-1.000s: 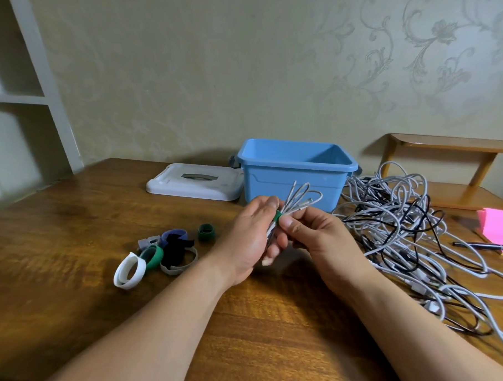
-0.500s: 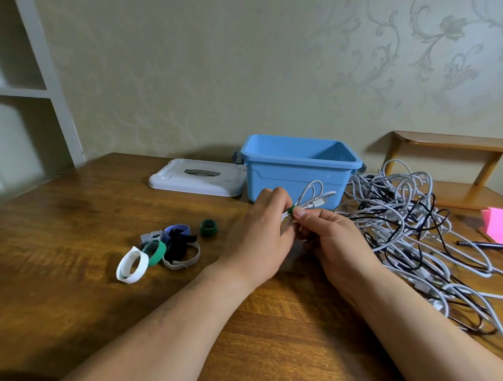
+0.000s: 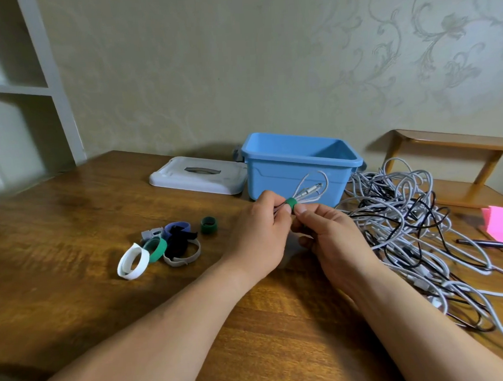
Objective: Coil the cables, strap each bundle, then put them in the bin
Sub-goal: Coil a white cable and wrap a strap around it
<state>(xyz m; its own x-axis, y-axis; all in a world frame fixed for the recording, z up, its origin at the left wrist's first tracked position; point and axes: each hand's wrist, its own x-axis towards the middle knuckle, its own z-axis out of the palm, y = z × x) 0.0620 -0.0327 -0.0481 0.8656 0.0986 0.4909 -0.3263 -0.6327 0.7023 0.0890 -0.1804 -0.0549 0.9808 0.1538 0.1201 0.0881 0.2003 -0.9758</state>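
Note:
Both hands meet in front of the blue bin (image 3: 275,176). My left hand (image 3: 261,236) and my right hand (image 3: 330,238) pinch a small coiled white cable bundle (image 3: 310,189) with a green strap (image 3: 290,203) wrapped round its middle. The bundle's loops and a plug stick up past my fingers toward the bin wall; its lower part is hidden behind my hands. A big tangle of white and black cables (image 3: 413,226) lies on the wooden table (image 3: 60,256) to the right. Several loose straps (image 3: 160,249) in white, green, black, grey and purple lie to the left.
The bin's white lid (image 3: 197,175) lies flat to the left of the bin. A dark green strap roll (image 3: 208,224) sits apart from the others. Pink sticky notes (image 3: 502,219) and a pen (image 3: 489,242) are at the right edge. A wooden rack (image 3: 456,158) stands behind the tangle.
The bundle has been turned and lifted a little toward the bin. The green strap now shows wrapped round it between my thumbs. The view has shifted slightly.

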